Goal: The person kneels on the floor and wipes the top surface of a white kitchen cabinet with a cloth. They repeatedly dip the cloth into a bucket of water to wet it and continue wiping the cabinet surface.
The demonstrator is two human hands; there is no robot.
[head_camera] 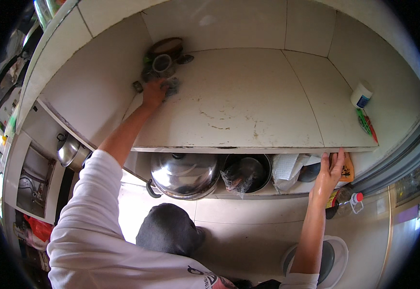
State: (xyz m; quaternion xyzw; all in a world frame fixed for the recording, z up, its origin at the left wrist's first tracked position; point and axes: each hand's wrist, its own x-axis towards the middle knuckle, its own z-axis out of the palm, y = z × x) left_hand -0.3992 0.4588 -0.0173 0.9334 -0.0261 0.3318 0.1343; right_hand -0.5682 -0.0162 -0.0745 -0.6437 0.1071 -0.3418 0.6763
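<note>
My left hand [154,94] reaches into the back left corner of a white tiled shelf [231,94]. A crumpled, dark, see-through thing [172,86] lies at its fingers; I cannot tell whether the hand grips it. Just beyond stands a clear jar [162,63], in front of a brown bowl-like vessel [166,46]. A small dark lid-like disc [185,59] lies to their right, and a small dark object [137,86] sits by the left wall. My right hand [326,178] rests its fingertips against the shelf's front edge, fingers somewhat apart, holding nothing.
A white bottle [361,94] and green and red-handled tools [366,124] lie at the shelf's right. Below are a lidded steel pot [184,177], a dark pot [266,173] with a plastic bag, and white paper [285,166]. Bottles [345,202] and a white basin [341,249] stand lower right.
</note>
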